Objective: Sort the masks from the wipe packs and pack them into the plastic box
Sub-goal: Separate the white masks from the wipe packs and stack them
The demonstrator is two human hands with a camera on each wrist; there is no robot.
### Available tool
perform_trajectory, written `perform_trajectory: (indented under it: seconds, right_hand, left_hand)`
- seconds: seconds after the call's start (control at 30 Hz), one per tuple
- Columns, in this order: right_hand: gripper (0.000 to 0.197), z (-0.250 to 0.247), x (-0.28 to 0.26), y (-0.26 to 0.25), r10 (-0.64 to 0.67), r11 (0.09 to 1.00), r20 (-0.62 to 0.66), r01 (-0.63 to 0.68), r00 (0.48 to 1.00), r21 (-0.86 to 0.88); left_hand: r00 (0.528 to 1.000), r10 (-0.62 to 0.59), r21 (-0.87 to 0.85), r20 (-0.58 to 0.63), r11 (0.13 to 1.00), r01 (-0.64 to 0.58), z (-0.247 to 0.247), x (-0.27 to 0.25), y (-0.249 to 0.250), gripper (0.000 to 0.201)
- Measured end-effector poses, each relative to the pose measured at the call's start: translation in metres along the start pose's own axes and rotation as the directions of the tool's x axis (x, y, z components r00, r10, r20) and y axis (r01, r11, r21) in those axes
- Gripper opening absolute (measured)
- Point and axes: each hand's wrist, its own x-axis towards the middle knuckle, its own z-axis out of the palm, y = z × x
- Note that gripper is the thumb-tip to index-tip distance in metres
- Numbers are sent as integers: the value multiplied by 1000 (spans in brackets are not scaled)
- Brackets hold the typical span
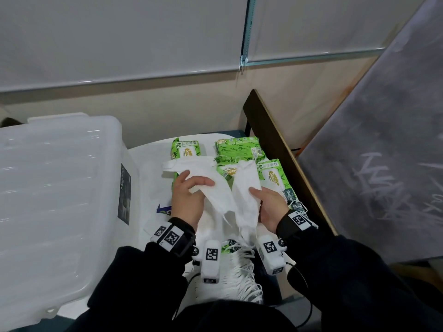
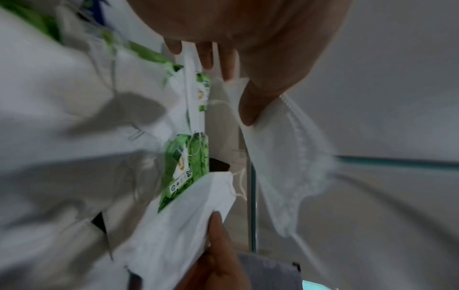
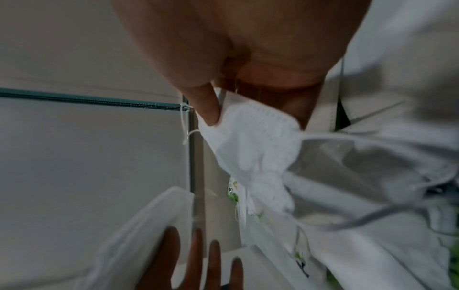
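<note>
The left hand [image 1: 187, 200] pinches one white mask [image 1: 203, 173], thumb on top; the right hand [image 1: 268, 207] grips a second white mask [image 1: 247, 195]. Both hang over green wipe packs [image 1: 239, 146] lying at 12 o'clock. The translucent plastic box [image 1: 57, 200] stands closed at 9 o'clock, lid on.

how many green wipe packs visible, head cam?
5, maybe more hidden. Back left; back right; centre, between the masks; right; one peeking out near the wrists. Masks cover much of the pile.
</note>
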Motion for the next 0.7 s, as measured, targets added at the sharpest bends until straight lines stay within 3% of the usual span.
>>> perform_trajectory:
  seconds: [0.1, 0.2, 0.33, 0.5, 0.7]
  right_hand:
    - [23, 4, -11, 0, -18, 999, 69, 20, 997, -27]
    - [25, 5, -19, -3, -41, 995, 166, 56, 985, -87]
    - [34, 5, -24, -8, -59, 986, 201, 88, 978, -139]
    - [27, 2, -29, -11, -100, 987, 178, 120, 979, -106]
    - [20, -4, -30, -9, -134, 989, 149, 141, 980, -35]
  left_hand:
    - [991, 74, 2, 109, 997, -74, -5, -5, 6, 53]
    - [980, 44, -45, 195, 998, -35, -14, -9, 12, 43]
    - [969, 27, -44, 245, 999, -17, -28, -17, 18, 50]
    - [979, 112, -39, 169, 994, -107, -28, -20, 10, 27]
    - [987, -110, -238, 113, 962, 135, -9, -29, 7, 68]
